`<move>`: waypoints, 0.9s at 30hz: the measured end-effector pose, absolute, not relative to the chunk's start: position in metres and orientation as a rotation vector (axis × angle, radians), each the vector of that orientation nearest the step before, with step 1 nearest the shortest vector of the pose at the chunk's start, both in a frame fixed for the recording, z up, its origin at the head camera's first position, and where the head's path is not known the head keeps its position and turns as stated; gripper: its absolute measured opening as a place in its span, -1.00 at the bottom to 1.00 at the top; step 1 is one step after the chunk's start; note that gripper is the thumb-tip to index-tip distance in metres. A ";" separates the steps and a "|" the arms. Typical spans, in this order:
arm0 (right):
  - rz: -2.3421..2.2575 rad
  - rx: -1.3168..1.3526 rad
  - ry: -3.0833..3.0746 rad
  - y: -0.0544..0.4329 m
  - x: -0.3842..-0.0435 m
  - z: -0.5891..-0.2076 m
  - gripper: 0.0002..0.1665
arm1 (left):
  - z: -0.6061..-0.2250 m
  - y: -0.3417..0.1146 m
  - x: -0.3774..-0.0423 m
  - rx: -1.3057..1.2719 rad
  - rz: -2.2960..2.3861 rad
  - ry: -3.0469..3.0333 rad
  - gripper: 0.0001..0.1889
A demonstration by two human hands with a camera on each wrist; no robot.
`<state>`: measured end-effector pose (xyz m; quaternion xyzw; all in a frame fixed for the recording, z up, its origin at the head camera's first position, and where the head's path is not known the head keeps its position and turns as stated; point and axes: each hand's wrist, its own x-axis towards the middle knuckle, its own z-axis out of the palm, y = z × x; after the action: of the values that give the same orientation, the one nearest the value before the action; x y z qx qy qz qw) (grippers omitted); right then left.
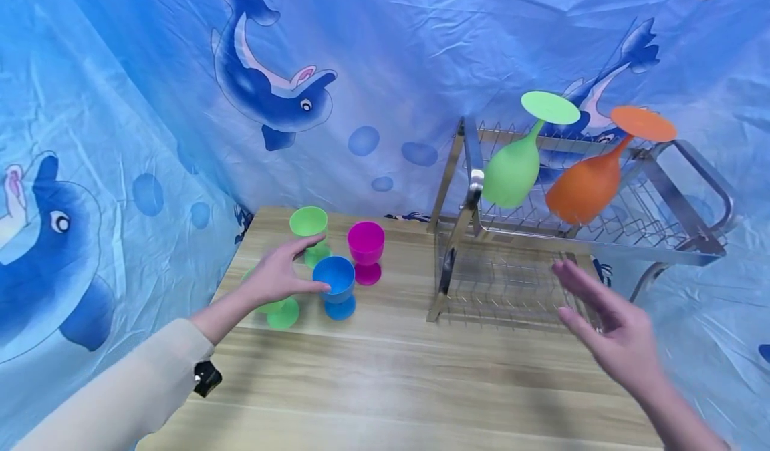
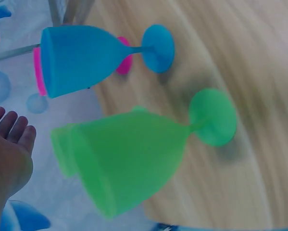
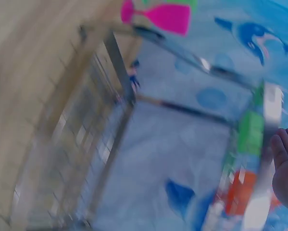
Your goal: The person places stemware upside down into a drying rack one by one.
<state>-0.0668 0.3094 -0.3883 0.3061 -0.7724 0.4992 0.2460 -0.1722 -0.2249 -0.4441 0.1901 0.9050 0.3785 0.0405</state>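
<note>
My left hand (image 1: 279,274) hovers over a cluster of plastic goblets on the left, thumb and fingers spread. Its thumb tip overlaps the rim of the blue goblet (image 1: 335,282) in the head view. Beyond the fingers stands a green goblet (image 1: 309,224), with a magenta goblet (image 1: 366,245) to its right. A second green goblet (image 1: 283,313), partly hidden under the left hand, stands nearest; its bowl shows large in the left wrist view (image 2: 134,159). My right hand (image 1: 622,337) is raised before the rack, fingers extended, holding nothing.
A two-tier metal dish rack (image 1: 607,247) stands at the right. Upside down on its upper tier lean a green goblet (image 1: 511,174) and an orange goblet (image 1: 583,187). Blue dolphin-print cloth (image 1: 385,70) hangs behind and beside the wooden table (image 1: 385,384).
</note>
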 end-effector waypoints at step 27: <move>1.500 0.818 -2.409 0.252 -0.077 -0.471 -0.21 | -0.470 -0.188 -0.165 0.280 1.048 2.904 0.27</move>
<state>-0.0770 0.2516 -0.4710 0.2756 -0.8121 0.5057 0.0939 -0.1647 -0.1880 -0.4702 0.0902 0.9367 0.3378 0.0207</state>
